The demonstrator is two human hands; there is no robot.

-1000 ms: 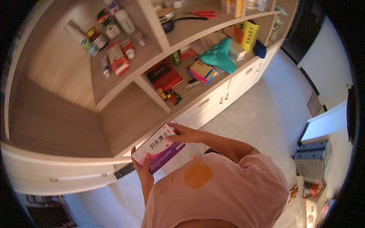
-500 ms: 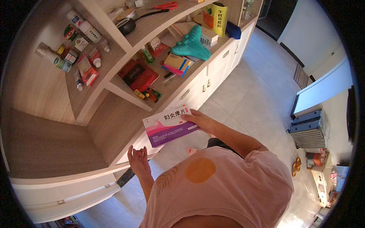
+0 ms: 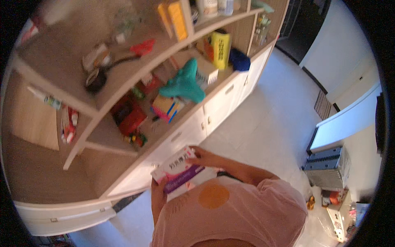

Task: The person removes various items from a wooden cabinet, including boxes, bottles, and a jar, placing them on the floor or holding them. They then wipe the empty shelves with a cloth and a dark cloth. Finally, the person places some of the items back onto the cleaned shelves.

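Note:
A flat white and purple medicine box (image 3: 177,169) with a pink pattern is held in front of my chest, tilted up toward its right end. My right hand (image 3: 201,157) grips its upper right end, the fingers on its face and edge. At the lower left end my left hand (image 3: 159,188) holds it too, the thumb over the corner and the other fingers hidden behind. Just beyond the box are the white cabinet doors (image 3: 173,144) under the open shelves. The picture is somewhat blurred.
On the shelves lie a teal rubbery-looking object (image 3: 184,85), a yellow pouch (image 3: 221,48), a red box (image 3: 132,121), a small dark pan (image 3: 97,79) and yellow-orange boxes (image 3: 177,20). Pale floor tiles (image 3: 251,119) stretch to the right, with a stacked grey-blue case (image 3: 325,166) by the wall.
My left hand has come up and taken hold of the box's left end. The box has moved down and tilted more. The view has swung, showing more upper shelves.

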